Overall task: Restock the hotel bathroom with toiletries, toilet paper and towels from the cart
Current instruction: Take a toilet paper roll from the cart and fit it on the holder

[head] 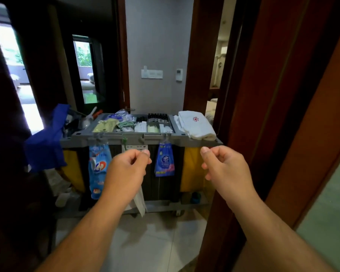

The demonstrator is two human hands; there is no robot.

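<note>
Left hand point(129, 165) and right hand point(222, 163) both curled, holding nothing, near cart point(141, 137); folded towels point(196, 123) atop cart.

The cart point(141, 137) is grey, its bags point(190, 169) yellow. The towels point(196, 124) are white with a red flower emblem. A cloth point(47, 146) is deep blue. One packet point(164, 163) is blue and pink. The bottles point(158, 116) are dark. The doorframe point(273, 95) is red-brown. The wall point(159, 46) is grey.

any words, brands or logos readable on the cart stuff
No words read clearly.
Folded towel: red pinwheel emblem, no letters.
Large blue bag: big white and red print, too blurred.
Small blue packet: print too blurred.
White tag on the cart front: too small.
</note>
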